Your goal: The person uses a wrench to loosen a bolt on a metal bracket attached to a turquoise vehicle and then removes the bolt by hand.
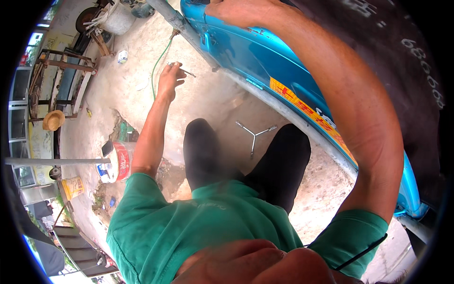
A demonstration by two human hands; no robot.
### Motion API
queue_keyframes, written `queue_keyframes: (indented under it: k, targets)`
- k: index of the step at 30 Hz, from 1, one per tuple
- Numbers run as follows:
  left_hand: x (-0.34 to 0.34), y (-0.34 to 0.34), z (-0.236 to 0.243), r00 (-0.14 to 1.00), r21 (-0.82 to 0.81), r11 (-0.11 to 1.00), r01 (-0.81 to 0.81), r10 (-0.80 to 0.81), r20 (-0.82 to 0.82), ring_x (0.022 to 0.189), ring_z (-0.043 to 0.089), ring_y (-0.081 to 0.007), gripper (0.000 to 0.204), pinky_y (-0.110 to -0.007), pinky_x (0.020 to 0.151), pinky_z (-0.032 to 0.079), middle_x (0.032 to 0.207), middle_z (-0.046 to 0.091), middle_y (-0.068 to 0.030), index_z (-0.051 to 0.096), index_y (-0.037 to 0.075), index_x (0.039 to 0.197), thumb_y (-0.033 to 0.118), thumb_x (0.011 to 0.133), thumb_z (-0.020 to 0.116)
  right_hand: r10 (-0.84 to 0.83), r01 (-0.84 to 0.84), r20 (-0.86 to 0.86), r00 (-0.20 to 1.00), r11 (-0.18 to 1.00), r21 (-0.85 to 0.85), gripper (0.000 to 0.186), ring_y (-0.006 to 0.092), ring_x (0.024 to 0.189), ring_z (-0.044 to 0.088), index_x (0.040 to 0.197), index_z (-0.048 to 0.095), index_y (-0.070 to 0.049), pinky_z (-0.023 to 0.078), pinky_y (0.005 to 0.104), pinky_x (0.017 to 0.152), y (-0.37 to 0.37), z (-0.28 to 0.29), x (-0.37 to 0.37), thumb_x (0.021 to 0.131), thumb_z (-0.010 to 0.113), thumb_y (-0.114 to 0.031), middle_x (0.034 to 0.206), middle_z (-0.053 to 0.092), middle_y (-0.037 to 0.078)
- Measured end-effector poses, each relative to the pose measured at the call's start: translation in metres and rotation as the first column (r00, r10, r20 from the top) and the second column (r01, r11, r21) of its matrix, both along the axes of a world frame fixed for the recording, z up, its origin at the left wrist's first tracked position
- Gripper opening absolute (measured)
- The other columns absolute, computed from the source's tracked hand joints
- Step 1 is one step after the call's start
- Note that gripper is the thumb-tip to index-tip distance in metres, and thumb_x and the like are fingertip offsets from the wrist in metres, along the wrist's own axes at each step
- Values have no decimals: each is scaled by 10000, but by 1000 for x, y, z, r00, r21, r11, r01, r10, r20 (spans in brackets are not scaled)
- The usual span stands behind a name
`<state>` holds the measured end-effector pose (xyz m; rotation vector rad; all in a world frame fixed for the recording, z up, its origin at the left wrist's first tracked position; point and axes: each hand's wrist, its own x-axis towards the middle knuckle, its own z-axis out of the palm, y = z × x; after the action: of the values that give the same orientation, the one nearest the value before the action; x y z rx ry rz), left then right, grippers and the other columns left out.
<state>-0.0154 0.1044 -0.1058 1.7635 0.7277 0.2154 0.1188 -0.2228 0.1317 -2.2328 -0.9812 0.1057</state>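
Observation:
My left hand [170, 79] is out over the concrete ground, its fingers closed round a thin metal tool [190, 73]. One end of the tool sticks out past the fingers; its exact kind is too small to tell. At the top edge of the view my right hand [231, 11] lies against the upper part of a blue vehicle panel [246, 49]. Its visible fingers are bent together, and what they may hold is cut off. A three-way Y-shaped socket wrench [254, 135] lies on the ground between my knees, apart from both hands.
A grey pipe-like bar [279, 111] runs beneath the blue panel. Dark cloth [402, 61] hangs at the right. On the left are a red-and-white bucket [122, 161], a yellow bucket [73, 188], a straw hat [53, 120], a green hose [155, 71] and a whitish tub [116, 19].

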Motion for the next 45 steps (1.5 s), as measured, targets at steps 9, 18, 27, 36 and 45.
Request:
queue_keyframes:
  k: [9,18,27,36,45]
  targets:
    - [-105,-101,-189,938,-165,979,123,-169,-302,828,651,-130,255,-306,712,526,904,670,-11,650,92,1165,314,1062,578,25,-25,9,1000,999,30,305,400,1010,721,949,789,-7,551,484,894,-4,-1,-2,842,643,-252,1038,724,275]
    - [-145,-140,-250,621,196,594,780,-699,-353,899,632,-180,253,-355,839,512,953,694,-63,664,58,1179,258,1033,611,-26,27,-13,1000,998,57,376,410,1157,671,1111,744,48,526,482,1000,-11,4,-3,882,627,-226,1212,698,267]
    - [-133,-141,-259,711,116,750,651,-548,-441,792,609,-136,226,-315,739,501,857,656,-31,678,59,1138,244,1025,614,-182,133,180,967,958,254,342,403,1167,665,1097,745,46,525,466,1017,3,-6,7,866,618,-172,1182,702,272]
    - [-116,-154,-242,738,149,744,652,-577,-350,804,607,-179,221,-364,775,499,827,648,-70,682,67,1119,248,1008,622,-97,88,78,992,990,110,343,360,1081,698,1061,742,-3,536,440,950,-11,6,0,836,671,-251,1118,731,233]
    - [-124,-149,-249,719,90,743,663,-599,-353,885,665,-235,221,-385,819,510,922,707,-114,690,82,1100,263,986,636,-118,118,-6,993,993,6,355,275,982,712,1109,714,-1,551,391,879,6,19,-24,855,676,-246,1050,741,183]
